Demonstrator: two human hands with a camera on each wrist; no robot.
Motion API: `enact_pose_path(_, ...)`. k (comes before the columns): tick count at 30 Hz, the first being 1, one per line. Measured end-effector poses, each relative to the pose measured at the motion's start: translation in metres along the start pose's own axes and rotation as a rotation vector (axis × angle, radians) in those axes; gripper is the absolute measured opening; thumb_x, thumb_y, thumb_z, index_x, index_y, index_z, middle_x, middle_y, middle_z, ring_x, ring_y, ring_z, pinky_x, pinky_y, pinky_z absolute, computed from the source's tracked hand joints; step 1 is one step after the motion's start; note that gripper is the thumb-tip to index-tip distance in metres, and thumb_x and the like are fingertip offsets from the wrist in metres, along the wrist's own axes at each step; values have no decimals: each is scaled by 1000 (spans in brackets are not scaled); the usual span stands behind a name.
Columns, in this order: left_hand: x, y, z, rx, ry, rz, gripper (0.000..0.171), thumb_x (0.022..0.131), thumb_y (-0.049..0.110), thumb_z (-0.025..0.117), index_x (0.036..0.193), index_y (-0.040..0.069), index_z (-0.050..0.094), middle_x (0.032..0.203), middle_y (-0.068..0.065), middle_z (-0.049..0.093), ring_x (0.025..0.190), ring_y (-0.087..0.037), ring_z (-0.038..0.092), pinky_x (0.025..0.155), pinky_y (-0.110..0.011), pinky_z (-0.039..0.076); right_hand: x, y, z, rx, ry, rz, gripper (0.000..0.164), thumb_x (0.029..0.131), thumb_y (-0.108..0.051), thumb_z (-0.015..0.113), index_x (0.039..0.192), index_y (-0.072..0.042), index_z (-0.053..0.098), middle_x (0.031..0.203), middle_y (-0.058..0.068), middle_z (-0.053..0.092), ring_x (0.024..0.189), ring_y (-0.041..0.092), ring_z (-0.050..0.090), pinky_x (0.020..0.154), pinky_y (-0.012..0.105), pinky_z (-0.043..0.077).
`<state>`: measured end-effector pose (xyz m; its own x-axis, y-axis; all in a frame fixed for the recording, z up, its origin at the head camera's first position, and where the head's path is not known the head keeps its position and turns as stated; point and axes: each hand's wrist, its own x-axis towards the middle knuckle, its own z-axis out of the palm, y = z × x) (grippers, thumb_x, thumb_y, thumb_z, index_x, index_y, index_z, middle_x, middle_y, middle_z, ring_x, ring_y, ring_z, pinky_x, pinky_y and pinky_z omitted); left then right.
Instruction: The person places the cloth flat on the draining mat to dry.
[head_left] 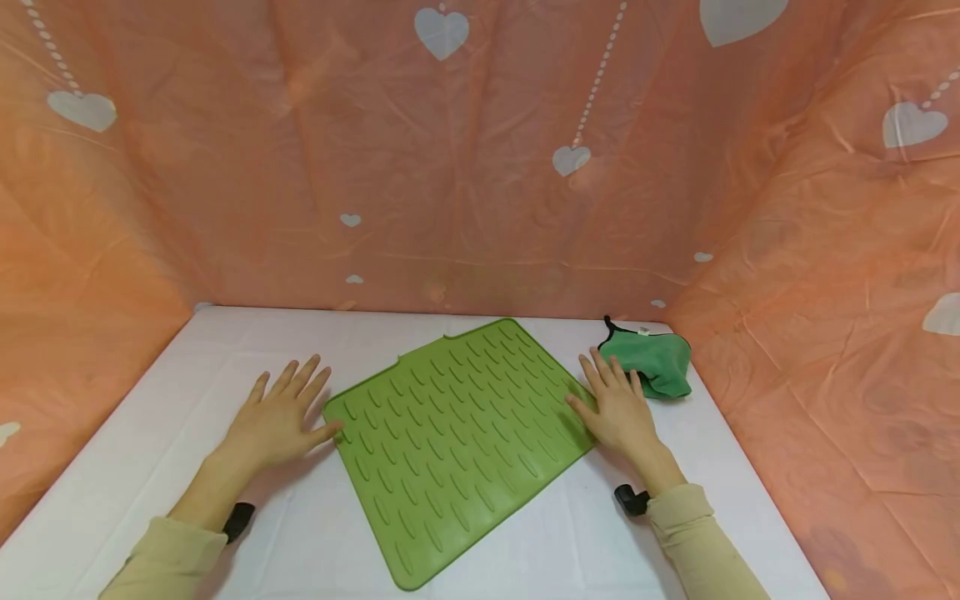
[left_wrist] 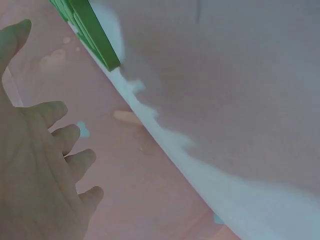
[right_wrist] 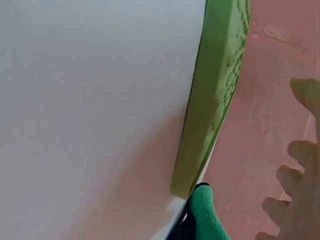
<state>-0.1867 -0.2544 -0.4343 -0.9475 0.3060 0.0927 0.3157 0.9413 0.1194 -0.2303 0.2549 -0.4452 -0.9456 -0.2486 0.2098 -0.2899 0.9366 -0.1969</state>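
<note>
A green mat (head_left: 457, 442) with raised oval ridges lies at a slant on the white table. To its left is my left hand (head_left: 273, 425), palm down with fingers spread and the thumb over the mat's left corner. The left wrist view shows this hand (left_wrist: 40, 160) raised off the table, holding nothing. My right hand (head_left: 618, 412) hovers by the mat's right corner with straight, spread fingers. Just beyond its fingertips lies a crumpled green cloth (head_left: 663, 362) with black edging. In the right wrist view the cloth (right_wrist: 206, 215) shows beside the mat's edge (right_wrist: 200, 115).
An orange curtain (head_left: 450, 167) with pale hearts walls in the back and both sides of the white table (head_left: 285, 542). Each wrist wears a black camera, one on the left (head_left: 239, 522) and one on the right (head_left: 632, 500).
</note>
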Motion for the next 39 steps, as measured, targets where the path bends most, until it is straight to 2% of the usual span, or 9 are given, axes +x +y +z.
enact_pose_path(12,-12,13,6,-3,34,68,94,93,65,65,159,2,40,168,-20,28,151,-49,27,120,-71,17,1,19,-9,18,47,9,76,104,-41,61,164,-6,31,169,20,25,154,49,19,121,71,11)
enact_pose_path(25,-26,21,18,38,58,157,94,89,66,68,155,1,47,164,-20,37,147,-48,37,118,-70,24,-1,50,-16,-27,-18,32,75,105,-42,58,164,-5,30,170,21,21,155,52,12,122,71,6)
enact_pose_path(39,-33,21,28,20,32,189,95,87,70,68,153,3,50,162,-19,41,146,-46,40,117,-69,27,-1,77,-16,-90,-76,21,73,104,-44,60,162,-7,36,170,19,24,155,51,12,120,74,5)
